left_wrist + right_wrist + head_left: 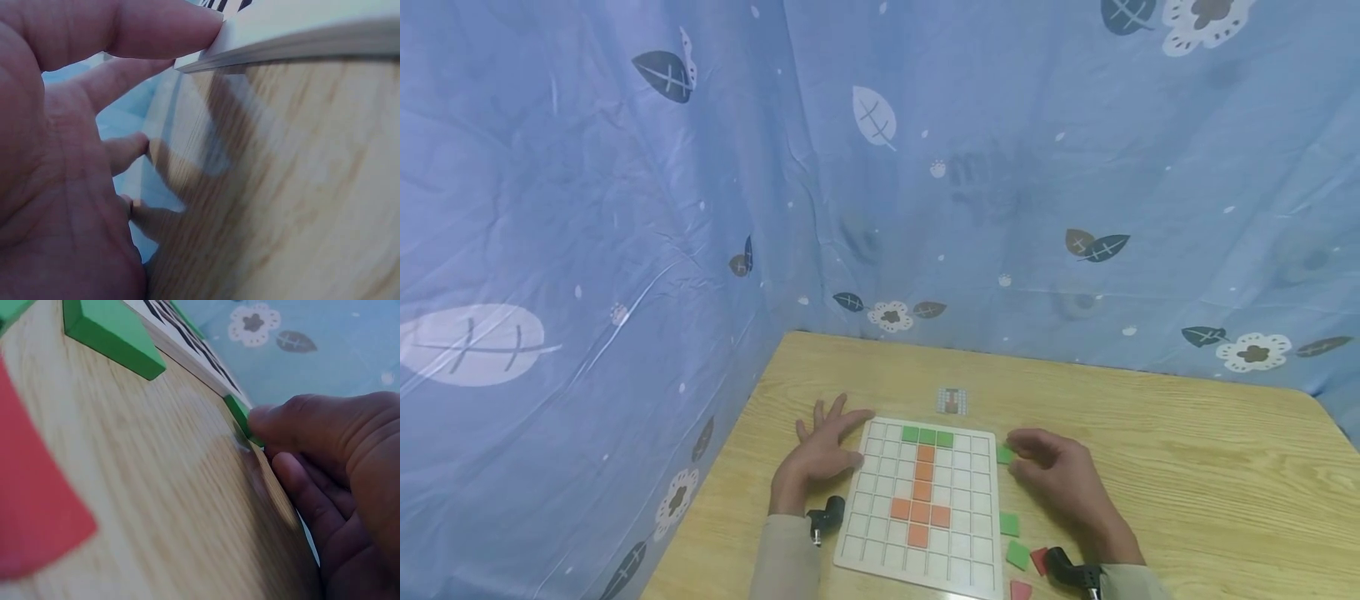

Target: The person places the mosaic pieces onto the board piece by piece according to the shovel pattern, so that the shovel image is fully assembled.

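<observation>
A pale grid board (pixel 865 554) lies on the table, with three green tiles (pixel 928 437) in its top row and several orange tiles (pixel 921 512) forming a column and a crossbar below. At its left edge, my left hand (pixel 820 457) has its fingers spread, thumb and index finger touching the board near the far corner. Beside the right edge, my right hand (pixel 1060 473) reaches with thumb and fingers apart at a green tile (pixel 1004 454). In the right wrist view, the thumb tip overlaps the end of that green tile (pixel 239 415).
Nearer me, right of the board, lie more green tiles (pixel 1018 555) and red pieces (pixel 1020 590), one partly behind the right wrist camera (pixel 1063 568). A small patterned card (pixel 952 401) lies beyond the board. Blue patterned curtain (pixel 1015 167) borders the wooden table (pixel 1210 467).
</observation>
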Action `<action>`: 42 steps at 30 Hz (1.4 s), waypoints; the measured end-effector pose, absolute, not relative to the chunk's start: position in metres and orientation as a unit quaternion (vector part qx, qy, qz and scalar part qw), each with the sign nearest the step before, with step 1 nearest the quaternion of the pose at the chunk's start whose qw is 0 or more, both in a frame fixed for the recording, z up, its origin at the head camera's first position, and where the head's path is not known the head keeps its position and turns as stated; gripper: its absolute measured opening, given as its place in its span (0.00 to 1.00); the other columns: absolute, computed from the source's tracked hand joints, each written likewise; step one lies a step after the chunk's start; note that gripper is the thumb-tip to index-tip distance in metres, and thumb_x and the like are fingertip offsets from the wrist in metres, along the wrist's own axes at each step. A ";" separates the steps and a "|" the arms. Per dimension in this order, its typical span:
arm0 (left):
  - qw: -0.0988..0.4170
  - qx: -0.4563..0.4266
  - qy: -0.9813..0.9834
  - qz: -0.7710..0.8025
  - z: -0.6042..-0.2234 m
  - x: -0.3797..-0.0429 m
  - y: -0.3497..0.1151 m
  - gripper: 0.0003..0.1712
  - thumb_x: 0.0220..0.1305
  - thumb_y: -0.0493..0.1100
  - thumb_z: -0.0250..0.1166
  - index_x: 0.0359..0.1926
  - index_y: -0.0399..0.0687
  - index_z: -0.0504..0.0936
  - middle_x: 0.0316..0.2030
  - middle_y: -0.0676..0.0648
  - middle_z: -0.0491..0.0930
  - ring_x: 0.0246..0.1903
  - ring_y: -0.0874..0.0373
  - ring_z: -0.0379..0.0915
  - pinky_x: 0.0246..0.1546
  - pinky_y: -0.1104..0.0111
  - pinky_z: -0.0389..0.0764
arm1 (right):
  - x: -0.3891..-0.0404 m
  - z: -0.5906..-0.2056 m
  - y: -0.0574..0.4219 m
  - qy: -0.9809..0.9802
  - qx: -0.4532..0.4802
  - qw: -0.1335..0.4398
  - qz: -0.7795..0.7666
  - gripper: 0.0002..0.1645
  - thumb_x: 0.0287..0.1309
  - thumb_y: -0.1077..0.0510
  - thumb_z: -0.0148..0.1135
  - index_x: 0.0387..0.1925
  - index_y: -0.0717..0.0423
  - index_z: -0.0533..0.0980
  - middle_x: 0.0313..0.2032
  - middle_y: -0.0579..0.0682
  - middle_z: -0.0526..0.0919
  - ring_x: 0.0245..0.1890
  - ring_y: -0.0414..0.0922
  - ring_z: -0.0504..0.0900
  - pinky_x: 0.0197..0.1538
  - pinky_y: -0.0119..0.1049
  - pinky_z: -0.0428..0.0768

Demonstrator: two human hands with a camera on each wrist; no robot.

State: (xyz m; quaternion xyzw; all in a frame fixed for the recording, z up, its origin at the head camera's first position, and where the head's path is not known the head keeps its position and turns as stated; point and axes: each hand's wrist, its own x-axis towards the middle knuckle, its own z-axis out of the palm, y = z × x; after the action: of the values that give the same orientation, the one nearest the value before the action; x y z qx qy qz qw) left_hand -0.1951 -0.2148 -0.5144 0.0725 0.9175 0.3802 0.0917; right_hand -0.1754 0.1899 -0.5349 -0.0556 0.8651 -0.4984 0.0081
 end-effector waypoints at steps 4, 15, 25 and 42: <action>0.092 0.072 0.918 0.379 -0.515 -0.194 -0.215 0.47 0.56 0.36 0.72 0.78 0.64 0.77 0.89 0.37 0.43 0.86 0.28 0.18 0.75 0.24 0.14 | -0.174 -0.536 0.188 0.871 -0.059 0.002 -0.487 0.26 0.62 0.62 0.78 0.61 0.50 0.86 0.56 0.51 0.92 0.56 0.48 0.91 0.56 0.29 0.86; 0.089 0.077 0.919 0.376 -0.516 -0.194 -0.216 0.46 0.56 0.37 0.72 0.77 0.65 0.77 0.89 0.37 0.43 0.86 0.27 0.18 0.75 0.24 0.14 | -0.175 -0.541 0.187 0.897 -0.090 -0.036 -0.431 0.24 0.61 0.64 0.78 0.58 0.46 0.87 0.53 0.46 0.93 0.55 0.48 0.92 0.60 0.38 0.87; 0.089 0.078 0.917 0.380 -0.517 -0.193 -0.217 0.47 0.55 0.37 0.73 0.78 0.64 0.77 0.89 0.36 0.43 0.86 0.26 0.18 0.75 0.23 0.14 | -0.177 -0.538 0.185 0.899 -0.090 -0.042 -0.428 0.22 0.61 0.64 0.77 0.56 0.46 0.88 0.51 0.44 0.93 0.52 0.46 0.92 0.58 0.38 0.88; 0.091 0.079 0.920 0.373 -0.516 -0.198 -0.216 0.47 0.55 0.36 0.72 0.78 0.64 0.77 0.89 0.36 0.43 0.86 0.26 0.18 0.75 0.22 0.16 | -0.165 -0.511 0.195 0.867 -0.150 -0.117 -0.461 0.21 0.57 0.66 0.81 0.54 0.54 0.89 0.47 0.48 0.94 0.44 0.32 0.89 0.52 0.21 0.86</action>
State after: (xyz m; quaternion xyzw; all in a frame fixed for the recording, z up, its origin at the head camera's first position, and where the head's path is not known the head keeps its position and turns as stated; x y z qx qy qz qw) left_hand -0.1977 -0.2162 -0.5155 0.0790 0.9198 0.3733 0.0914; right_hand -0.1645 0.1947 -0.5106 -0.1496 0.8667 -0.4612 -0.1175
